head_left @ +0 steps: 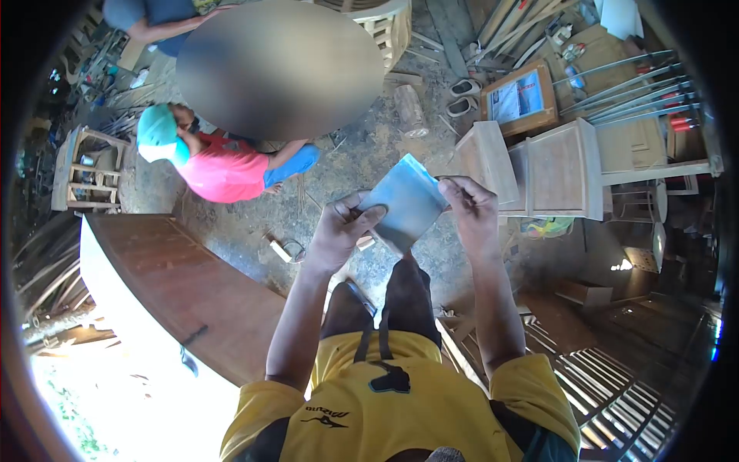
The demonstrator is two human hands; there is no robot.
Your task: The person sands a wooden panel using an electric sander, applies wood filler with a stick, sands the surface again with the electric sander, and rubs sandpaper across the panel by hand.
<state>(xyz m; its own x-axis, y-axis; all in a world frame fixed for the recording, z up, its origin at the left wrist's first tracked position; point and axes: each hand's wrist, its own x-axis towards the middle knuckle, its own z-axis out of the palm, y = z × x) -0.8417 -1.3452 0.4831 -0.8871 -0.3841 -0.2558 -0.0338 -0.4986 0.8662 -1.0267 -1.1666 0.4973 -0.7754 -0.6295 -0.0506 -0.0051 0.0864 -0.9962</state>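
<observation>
I hold a flat, roughly square grey-blue sheet [404, 202] out in front of my body, tilted, with a brighter blue strip along its upper right edge. Whether it is paper or a thin pouch I cannot make out. My left hand [336, 231] grips its left side, thumb on top and fingers underneath. At the upper right corner, my right hand [471, 208] pinches the edge between thumb and fingers. Below the sheet are my knees and the grey floor [346, 173].
A person in a pink shirt [227, 171] crouches at left front, beside a large blurred area. Wooden cabinet pieces [562, 171] stand at right, near metal bar clamps [639, 100]. A brown wooden panel [185, 285] lies left. A log [410, 112] and slippers [463, 96] lie ahead.
</observation>
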